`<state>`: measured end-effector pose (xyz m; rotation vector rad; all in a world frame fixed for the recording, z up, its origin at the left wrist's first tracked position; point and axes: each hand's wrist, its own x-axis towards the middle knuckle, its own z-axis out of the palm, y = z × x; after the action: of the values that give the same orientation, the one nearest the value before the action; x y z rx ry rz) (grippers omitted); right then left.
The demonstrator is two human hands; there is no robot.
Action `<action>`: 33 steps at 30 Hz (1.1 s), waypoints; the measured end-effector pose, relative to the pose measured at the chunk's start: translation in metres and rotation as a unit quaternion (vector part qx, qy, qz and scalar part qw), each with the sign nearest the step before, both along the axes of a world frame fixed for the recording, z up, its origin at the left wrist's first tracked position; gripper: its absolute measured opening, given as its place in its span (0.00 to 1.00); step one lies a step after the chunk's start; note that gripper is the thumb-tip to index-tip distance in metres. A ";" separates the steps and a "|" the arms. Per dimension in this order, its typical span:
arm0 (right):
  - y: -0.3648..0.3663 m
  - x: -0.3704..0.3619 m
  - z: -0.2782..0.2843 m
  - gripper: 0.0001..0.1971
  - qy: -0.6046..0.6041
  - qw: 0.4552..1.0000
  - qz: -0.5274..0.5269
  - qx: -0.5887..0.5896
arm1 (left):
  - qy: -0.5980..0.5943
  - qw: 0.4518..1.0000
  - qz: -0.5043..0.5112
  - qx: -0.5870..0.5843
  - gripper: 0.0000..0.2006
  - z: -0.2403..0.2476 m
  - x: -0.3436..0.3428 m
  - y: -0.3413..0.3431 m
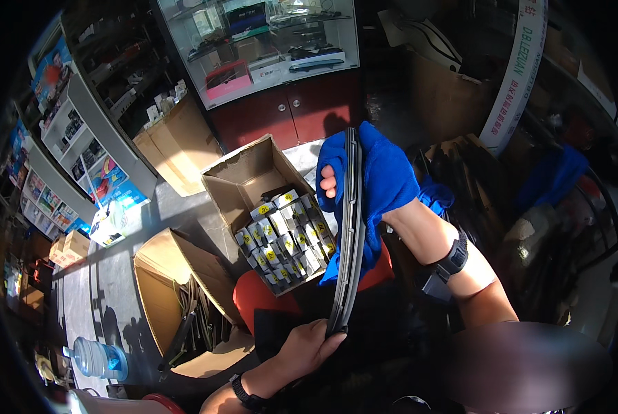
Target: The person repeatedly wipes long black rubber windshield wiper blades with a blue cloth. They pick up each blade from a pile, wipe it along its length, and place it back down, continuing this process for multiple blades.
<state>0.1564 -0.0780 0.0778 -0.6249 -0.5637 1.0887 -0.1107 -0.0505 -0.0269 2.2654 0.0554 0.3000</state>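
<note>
Below centre, the left hand point(305, 348) has its fingers closed on the wiper point(350, 228). Above, the right hand point(328, 182), draped in blue cloth point(393, 174), curls its fingers around it.

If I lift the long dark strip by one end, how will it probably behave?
The long dark strip looks fairly stiff, since it curves only gently above the left hand. Being so narrow, it is probably light for its length.
</note>
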 end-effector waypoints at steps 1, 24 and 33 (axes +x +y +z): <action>0.003 -0.002 -0.003 0.26 -0.024 0.999 -0.004 0.021 | 0.005 1.000 0.013 0.026 0.17 -0.002 0.003 0.000; -0.053 0.016 0.003 0.13 -0.688 0.683 -0.242 -0.053 | 0.094 0.978 0.156 0.100 0.18 -0.013 -0.018 0.018; -0.065 0.013 0.015 0.12 -0.725 0.652 -0.210 -0.073 | 0.073 0.965 0.169 0.189 0.18 -0.011 -0.026 0.026</action>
<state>0.1692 -0.1431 0.0932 -1.6771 -1.6005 -0.0624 -0.1363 -0.0245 -0.0384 2.6530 0.5036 0.3449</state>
